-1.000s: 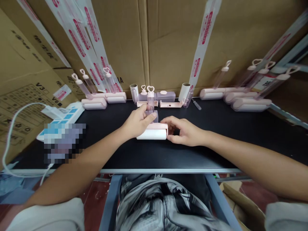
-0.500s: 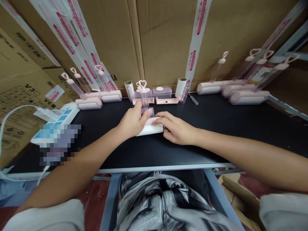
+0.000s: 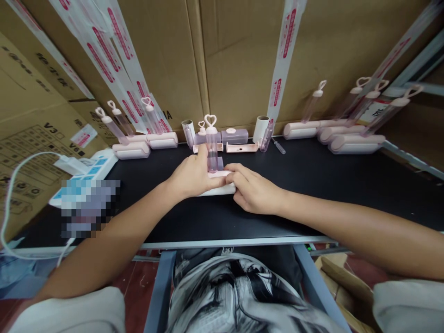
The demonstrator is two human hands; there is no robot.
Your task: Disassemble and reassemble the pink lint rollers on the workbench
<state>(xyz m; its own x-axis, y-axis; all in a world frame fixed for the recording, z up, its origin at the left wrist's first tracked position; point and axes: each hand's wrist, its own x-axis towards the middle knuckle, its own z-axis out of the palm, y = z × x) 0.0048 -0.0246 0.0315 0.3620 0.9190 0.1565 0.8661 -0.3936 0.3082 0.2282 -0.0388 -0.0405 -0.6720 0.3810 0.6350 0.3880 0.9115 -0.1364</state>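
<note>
A pink lint roller with a white paper roll (image 3: 218,190) lies crosswise before me, its clear handle (image 3: 212,155) standing up and topped by a heart-shaped loop. My left hand (image 3: 192,175) closes on the left part of the roller, thumb along the pink cover and a finger behind the handle. On the right end, my right hand (image 3: 255,187) grips the same roller with bent fingers, its fingertips close to the left thumb. A translucent purple cover (image 3: 220,163) shows just behind the roller, partly hidden.
Finished-looking lint rollers stand at the left (image 3: 131,151) and the right (image 3: 357,144). Along the cardboard wall are paper rolls (image 3: 261,129), purple covers (image 3: 235,136), pink holders (image 3: 242,147) and a small screwdriver (image 3: 278,145). A power strip (image 3: 86,175) lies at left.
My left thumb has moved from the handle down onto the pink cover, towards the right fingertips. More of the clear handle now shows. Both hands remain on the roller.
</note>
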